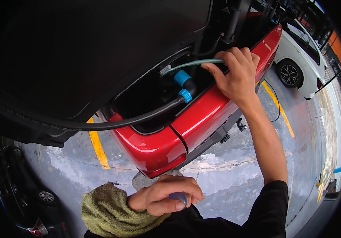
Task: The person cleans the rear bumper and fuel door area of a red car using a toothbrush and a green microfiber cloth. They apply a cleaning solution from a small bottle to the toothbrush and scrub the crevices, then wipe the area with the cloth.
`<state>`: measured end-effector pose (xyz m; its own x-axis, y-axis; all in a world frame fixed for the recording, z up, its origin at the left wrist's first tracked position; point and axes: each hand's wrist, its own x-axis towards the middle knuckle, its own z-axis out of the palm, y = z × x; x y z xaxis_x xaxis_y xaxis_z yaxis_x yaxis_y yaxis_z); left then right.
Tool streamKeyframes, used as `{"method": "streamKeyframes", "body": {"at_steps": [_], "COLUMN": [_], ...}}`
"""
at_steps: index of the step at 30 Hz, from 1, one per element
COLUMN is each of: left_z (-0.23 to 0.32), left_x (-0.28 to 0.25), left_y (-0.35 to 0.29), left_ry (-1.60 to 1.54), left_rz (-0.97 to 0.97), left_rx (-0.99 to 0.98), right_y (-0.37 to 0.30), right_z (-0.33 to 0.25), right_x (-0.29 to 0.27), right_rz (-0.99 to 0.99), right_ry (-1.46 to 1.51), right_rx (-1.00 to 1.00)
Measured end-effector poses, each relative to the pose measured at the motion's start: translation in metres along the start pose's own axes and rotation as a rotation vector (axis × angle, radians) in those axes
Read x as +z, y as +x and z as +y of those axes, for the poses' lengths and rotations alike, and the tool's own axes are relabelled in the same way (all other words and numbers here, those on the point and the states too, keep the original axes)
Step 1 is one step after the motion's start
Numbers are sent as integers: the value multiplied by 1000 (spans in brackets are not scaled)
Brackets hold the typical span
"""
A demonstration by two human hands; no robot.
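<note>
My right hand (238, 73) grips the pale green handle of a toothbrush (196, 62) over the edge of a red vehicle body panel (206, 109). The brush's white bristles are inside the dark recess behind that panel, just beside a blue hose fitting (183, 78). Low in front of me, my left hand (168, 194) is curled around a small, rounded, bluish-purple object (177, 196); the fingers hide most of it. An olive-green towel (109, 212) is draped over my left wrist and forearm.
A black hose (127, 123) with blue couplings runs into the recess. A large black panel (99, 47) covers the upper left. A white car (297, 59) stands at right, a dark car (23, 190) at lower left. Yellow lines (98, 148) mark the grey floor.
</note>
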<state>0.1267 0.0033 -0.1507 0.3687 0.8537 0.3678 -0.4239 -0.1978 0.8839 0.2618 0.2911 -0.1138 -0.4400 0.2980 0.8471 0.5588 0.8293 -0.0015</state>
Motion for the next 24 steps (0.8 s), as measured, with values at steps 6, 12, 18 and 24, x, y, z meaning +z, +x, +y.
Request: {"method": "streamKeyframes", "body": {"at_steps": [6,12,18,24], "left_z": [-2,3,5,6], "left_x": [-2,2,-1,-2], "left_y": [-8,-7,-13,-16], "left_ry": [-8,3,-8,-26], "left_rz": [8,-4,18,6], "left_rx": [-4,-4,-39,-51], "right_y": [12,-6,-20,-18], "right_z": [-14,-6,-5,0], "right_x": [-10,2,15,4], "right_rz": [-708,-69,-184,-310], "right_ry": [231,-9,94,163], "right_rx": [734,134,313,351]}}
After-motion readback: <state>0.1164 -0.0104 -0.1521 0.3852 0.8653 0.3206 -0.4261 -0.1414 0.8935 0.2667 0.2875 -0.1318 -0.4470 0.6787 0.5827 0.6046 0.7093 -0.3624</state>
